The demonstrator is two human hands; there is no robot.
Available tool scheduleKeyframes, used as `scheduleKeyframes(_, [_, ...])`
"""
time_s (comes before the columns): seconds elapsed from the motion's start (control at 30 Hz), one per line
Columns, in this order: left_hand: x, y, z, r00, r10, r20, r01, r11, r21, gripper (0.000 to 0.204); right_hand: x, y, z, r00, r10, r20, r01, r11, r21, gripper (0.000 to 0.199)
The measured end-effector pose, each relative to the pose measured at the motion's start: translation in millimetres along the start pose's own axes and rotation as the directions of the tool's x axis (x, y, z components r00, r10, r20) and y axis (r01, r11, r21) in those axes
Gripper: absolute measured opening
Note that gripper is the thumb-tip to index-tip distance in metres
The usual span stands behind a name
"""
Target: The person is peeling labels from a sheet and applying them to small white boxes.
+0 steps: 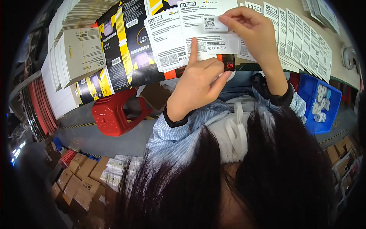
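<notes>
Clock reference: centred on the top card (196,30), 12 o'clock at the far side from you.
Label: small, thin, white rectangle with a square black code (209,22); it lies over the top card toward 1 o'clock. Contact along its lower edge cannot be told.
Right hand (249,30): at 3 o'clock; your thumb and index finger are pinched together on the label's right end.
Left hand (202,78): at 6 o'clock; your index finger points straight onto the top card, the other fingers curl loosely, the thumb stands apart, and nothing is gripped.
Cards: flat, white, printed; the top card overlaps a second card (162,47) at 8 o'clock.
Card fan (303,44): overlapping white sheets at 3 o'clock, edges stepped.
Card stack (82,53): thick, square-edged, at 9 o'clock.
Printed sheet (141,40): glossy, black and yellow, lying between card stack and second card.
Table (349,36): bare strip outside the card fan; the near edge passes beneath your left hand.
Below the edge: moulded red stool (108,118) at 7 to 8 o'clock; smooth-walled blue bin (329,116) at 4 o'clock, containing white rolls (317,108).
</notes>
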State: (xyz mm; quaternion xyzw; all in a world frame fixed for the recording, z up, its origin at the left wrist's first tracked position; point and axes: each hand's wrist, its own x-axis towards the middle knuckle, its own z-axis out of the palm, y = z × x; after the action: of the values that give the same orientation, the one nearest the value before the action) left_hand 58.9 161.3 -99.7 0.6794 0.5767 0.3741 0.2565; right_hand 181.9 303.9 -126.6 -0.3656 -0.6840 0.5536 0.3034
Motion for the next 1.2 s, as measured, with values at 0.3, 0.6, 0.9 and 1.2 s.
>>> scheduleKeyframes(0.3, [-4, -1, 2, 1.000, -0.017, 0.002, 0.017, 1.000, -0.001, 0.018, 1, -3, 13, 0.988, 0.146, -0.040, -0.147, 0.989, -0.025, 0.018])
scheduleKeyframes(0.6, [-1, -2, 1, 1.000, -0.007, -0.002, 0.007, 1.000, 0.003, 0.018, 8, -4, 11, 0.988, 0.156, 0.020, -0.152, 0.978, -0.144, 0.018])
scheduleKeyframes(0.9, [-5, -5, -1, 0.998, -0.045, 0.047, 0.046, 0.999, -0.007, 0.018, -7, -17, 32, 0.961, -0.275, -0.017, 0.200, 0.738, -0.645, 0.030])
scheduleKeyframes(1.2, [-1, 2, -2, 0.999, -0.035, 0.015, 0.035, 0.998, -0.044, 0.017, -3, -6, 34, 0.869, -0.445, -0.217, 0.215, 0.734, -0.644, 0.034])
